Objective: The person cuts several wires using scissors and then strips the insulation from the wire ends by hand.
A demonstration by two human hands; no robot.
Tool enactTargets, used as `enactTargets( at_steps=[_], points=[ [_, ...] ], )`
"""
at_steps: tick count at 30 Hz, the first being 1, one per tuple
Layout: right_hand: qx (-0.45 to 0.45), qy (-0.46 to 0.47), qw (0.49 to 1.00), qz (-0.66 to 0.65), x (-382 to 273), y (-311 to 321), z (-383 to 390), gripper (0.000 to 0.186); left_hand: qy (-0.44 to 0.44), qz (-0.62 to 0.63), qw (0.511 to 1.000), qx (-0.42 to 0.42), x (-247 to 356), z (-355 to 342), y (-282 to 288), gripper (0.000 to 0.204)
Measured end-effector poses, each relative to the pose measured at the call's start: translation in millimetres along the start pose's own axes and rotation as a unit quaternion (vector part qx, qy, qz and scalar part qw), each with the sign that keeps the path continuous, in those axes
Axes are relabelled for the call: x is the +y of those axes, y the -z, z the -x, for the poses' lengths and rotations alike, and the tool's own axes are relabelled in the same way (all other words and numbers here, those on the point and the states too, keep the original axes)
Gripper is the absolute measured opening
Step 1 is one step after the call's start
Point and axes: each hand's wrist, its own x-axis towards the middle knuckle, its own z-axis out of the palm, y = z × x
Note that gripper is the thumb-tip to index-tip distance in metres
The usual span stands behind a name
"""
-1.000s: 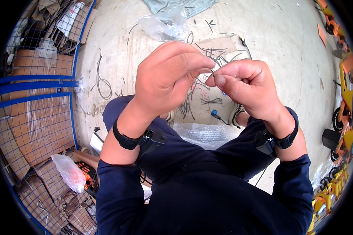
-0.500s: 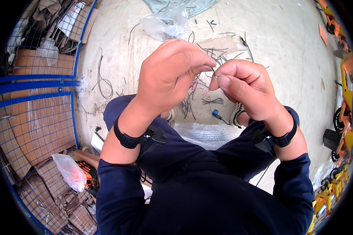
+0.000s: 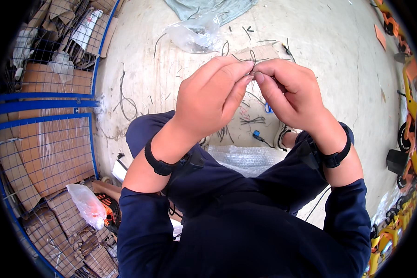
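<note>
My left hand and my right hand meet fingertip to fingertip above the floor, between and beyond my knees. Both are closed in a pinch on a thin dark wire, which rises in a small curve past the fingertips. The fingers hide most of its length. Below them, several cut cable pieces lie scattered on the floor. A blue scissors-like handle shows just under my right hand, and a blue connector on a short black cable rests nearer to me.
Bubble wrap lies between my legs. Farther off are a piece of cardboard, a clear plastic bag and a greenish sheet. A looped cable lies left. Blue mesh cages hold cardboard; orange and yellow wheeled equipment lines the right.
My hands have come closer together, with the left thumb raised to the fingertips. The wire between them is now mostly covered, and the blue handle beneath has come into sight.
</note>
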Motion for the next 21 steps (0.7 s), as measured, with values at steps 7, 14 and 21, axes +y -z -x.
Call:
enactTargets(
  at_steps=[7,14,21],
  points=[
    [-0.001,0.049,0.996,0.072,4.2,2.0,0.8,0.008,-0.067,-0.065,0.996,0.015,-2.3,-3.0,-6.3,0.019],
    [-0.017,0.04,0.996,0.072,4.1,1.7,2.4,0.005,-0.039,-0.068,0.997,0.002,1.1,-3.1,-5.8,0.017],
    [-0.057,-0.051,0.997,-0.019,-2.9,3.3,3.9,0.006,-0.031,-0.053,0.998,-0.001,-0.8,-2.5,-3.3,0.017]
  ],
)
